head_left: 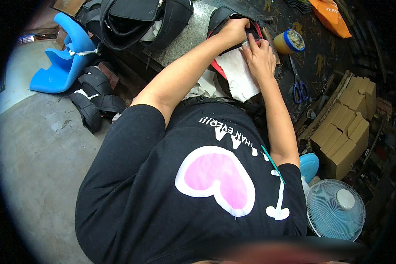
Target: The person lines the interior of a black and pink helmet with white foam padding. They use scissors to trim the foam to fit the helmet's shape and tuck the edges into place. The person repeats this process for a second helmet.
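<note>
- Nearest is the wearer's black T-shirt (pixel 171 185), with pale crumpled cloth (pixel 205 86) just beyond its front.
- Next comes the white lining (pixel 238 72) of the piece, a flap hanging toward the body. It looks thin and soft, likely to fold or fray rather than hold its shape; a broad, flat hold should suit it better than a pull on one corner.
- The red trim (pixel 218 69) shows along the piece's left side; it is probably a firmer band and a steadier place to take hold.
- The right hand (pixel 260 59) lies over the flap, its fingers reaching up to the opening. Whether its grip is pinching anything, I cannot tell.
- The left hand (pixel 236 31) bends down over the opening with fingers curled. The tips are hidden, so I cannot tell what its grip closes on.
- The black padded piece (pixel 218 18) is in front of the body, at the near part of the dark surface (pixel 314 57), under both hands. It seems light, bendable and unlikely to slip or break; the rounded black rim offers the best thickness to hold.
- To its right stand a blue-rimmed jar (pixel 286 42) and, lying apart, blue-handled scissors (pixel 300 90).
- Farther off is an orange bag (pixel 332 17).
</note>
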`<act>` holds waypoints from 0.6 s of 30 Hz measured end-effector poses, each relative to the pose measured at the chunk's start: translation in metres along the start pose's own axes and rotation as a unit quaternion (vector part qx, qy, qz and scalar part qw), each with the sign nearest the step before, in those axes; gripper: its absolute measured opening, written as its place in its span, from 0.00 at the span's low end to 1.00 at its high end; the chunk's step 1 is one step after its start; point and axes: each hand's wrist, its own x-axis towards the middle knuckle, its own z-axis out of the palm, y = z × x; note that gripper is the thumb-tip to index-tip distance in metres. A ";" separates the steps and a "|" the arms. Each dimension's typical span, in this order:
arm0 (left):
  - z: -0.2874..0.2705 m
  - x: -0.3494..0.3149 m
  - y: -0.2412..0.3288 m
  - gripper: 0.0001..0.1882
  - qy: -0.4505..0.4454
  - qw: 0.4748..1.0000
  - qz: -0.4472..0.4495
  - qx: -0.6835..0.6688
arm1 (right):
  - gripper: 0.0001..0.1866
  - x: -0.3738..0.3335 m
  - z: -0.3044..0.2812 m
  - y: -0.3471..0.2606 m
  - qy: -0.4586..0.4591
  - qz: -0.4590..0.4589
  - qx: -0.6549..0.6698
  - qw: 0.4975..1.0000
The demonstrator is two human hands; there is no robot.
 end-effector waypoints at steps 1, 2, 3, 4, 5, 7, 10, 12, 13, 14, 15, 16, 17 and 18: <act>0.000 0.000 -0.001 0.13 0.002 1.000 -0.002 -0.004 | 0.26 0.002 0.004 -0.002 -0.006 0.035 0.001 0.999; 0.001 0.000 -0.002 0.13 0.003 1.000 -0.005 -0.007 | 0.26 0.003 0.006 -0.004 -0.005 0.035 -0.014 0.999; 0.001 0.000 -0.003 0.13 0.004 1.000 -0.009 -0.011 | 0.26 0.002 0.006 -0.003 -0.003 0.019 -0.014 1.000; 0.002 -0.001 -0.003 0.13 0.003 1.000 -0.009 -0.012 | 0.26 -0.001 0.005 -0.003 -0.018 0.006 -0.012 1.000; 0.002 0.000 -0.004 0.13 0.002 1.000 -0.009 -0.013 | 0.26 -0.004 0.003 -0.001 -0.017 -0.011 -0.010 1.000; 0.004 0.000 -0.006 0.13 0.003 1.000 -0.011 -0.028 | 0.26 -0.017 -0.002 0.004 -0.020 -0.059 -0.024 0.998; 0.006 0.001 -0.007 0.12 0.002 0.999 -0.014 -0.040 | 0.25 -0.025 -0.009 0.013 -0.024 -0.069 -0.051 0.996; 0.005 0.001 -0.007 0.15 -0.014 1.000 -0.007 -0.010 | 0.24 -0.025 -0.011 0.017 -0.027 -0.034 -0.085 0.995; 0.003 0.000 -0.006 0.15 -0.025 0.999 -0.015 -0.040 | 0.22 -0.022 -0.012 0.018 -0.021 -0.018 -0.081 0.996; 0.000 -0.002 -0.005 0.15 -0.035 0.997 -0.023 -0.069 | 0.22 -0.021 -0.012 0.017 -0.016 -0.022 -0.072 0.997; -0.003 -0.003 -0.003 0.15 -0.054 0.992 -0.042 -0.102 | 0.21 -0.019 -0.014 0.017 -0.010 -0.020 -0.068 0.997; -0.009 -0.006 -0.001 0.15 -0.042 0.993 -0.033 -0.108 | 0.21 -0.018 -0.015 0.017 0.004 -0.008 -0.052 0.999; -0.015 -0.013 0.001 0.15 -0.040 0.992 -0.036 -0.117 | 0.20 -0.017 -0.018 0.017 0.018 0.006 -0.038 0.999; -0.022 -0.016 0.004 0.15 -0.044 0.990 -0.044 -0.127 | 0.19 -0.016 -0.022 0.018 0.027 0.024 -0.024 0.999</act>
